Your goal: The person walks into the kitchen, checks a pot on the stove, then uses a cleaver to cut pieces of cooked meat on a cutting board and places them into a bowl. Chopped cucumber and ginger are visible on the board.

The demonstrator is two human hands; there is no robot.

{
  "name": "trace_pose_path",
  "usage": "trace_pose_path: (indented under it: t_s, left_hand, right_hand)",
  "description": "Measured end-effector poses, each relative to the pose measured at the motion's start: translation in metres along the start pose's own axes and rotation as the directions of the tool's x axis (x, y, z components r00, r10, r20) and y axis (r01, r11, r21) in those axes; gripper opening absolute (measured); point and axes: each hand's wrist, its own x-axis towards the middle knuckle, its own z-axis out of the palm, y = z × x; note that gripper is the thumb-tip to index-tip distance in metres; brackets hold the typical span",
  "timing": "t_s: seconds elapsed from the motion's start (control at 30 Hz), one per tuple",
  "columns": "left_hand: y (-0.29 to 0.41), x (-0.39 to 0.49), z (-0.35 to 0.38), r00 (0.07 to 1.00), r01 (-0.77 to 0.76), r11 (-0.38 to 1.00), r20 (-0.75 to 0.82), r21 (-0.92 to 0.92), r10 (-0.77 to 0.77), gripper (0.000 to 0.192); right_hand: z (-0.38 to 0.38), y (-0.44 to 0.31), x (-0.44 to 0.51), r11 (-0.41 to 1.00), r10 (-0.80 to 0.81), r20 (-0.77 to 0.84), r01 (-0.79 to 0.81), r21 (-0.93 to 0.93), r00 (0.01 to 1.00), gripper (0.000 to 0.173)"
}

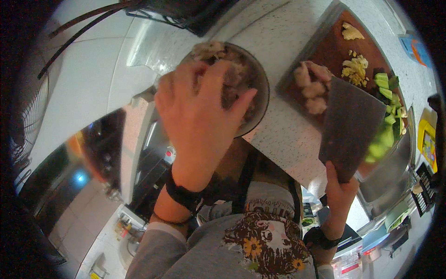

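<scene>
My left hand (202,101) reaches over a round, clear-looking bowl (257,113). Its fingers are spread above pieces of raw-looking meat (238,71), and some fingertips are lost among them. Blur hides whether any piece is between the fingers. In my right hand (343,191) is the handle end of a broad cleaver (352,125). Its dark blade lies over a brown cutting board (325,48). Pale meat chunks (313,90) sit on the board left of the blade. Green vegetable pieces (385,137) lie to its right, with chopped yellowish bits (355,69) and a larger yellowish piece (352,32) farther up.
The bowl and board rest on a speckled countertop (275,139). A metal sink (386,181) is at the right, below the board. A yellow-framed object (428,139) stands beyond it. Upper left, a black appliance (181,14) stands by the white tiled wall (87,62).
</scene>
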Motion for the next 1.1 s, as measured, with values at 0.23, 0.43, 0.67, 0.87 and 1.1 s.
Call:
trace_pose_path:
  t_s: [0.23,0.43,0.67,0.87,1.1]
  left_hand:
    - [0.002,0.007,0.013,0.996,0.040,0.995,0.081,0.097,-0.048,0.032]
    - [-0.004,-0.007,-0.016,0.970,0.241,0.924,0.048,-0.296,-0.237,0.028]
    - [-0.010,-0.035,-0.032,0.935,0.327,0.785,0.058,-0.527,-0.351,0.030]
    - [-0.005,-0.062,-0.012,0.971,-0.158,0.917,0.113,-0.365,0.212,0.035]
    - [0.002,-0.065,-0.003,0.980,-0.157,0.960,0.085,-0.232,0.181,0.033]
  right_hand:
    - [-0.006,0.001,0.004,0.998,-0.005,0.041,0.003,0.063,0.999,0.022]
    - [-0.004,-0.001,0.004,0.992,-0.049,0.010,0.047,0.114,0.999,0.022]
    - [-0.004,-0.008,0.002,0.989,-0.076,-0.026,0.079,0.129,0.997,0.019]
    - [-0.001,-0.001,0.003,0.991,-0.040,0.020,0.037,0.131,0.999,0.018]
    - [0.001,-0.001,0.002,0.991,-0.089,-0.012,0.090,0.101,0.996,0.019]
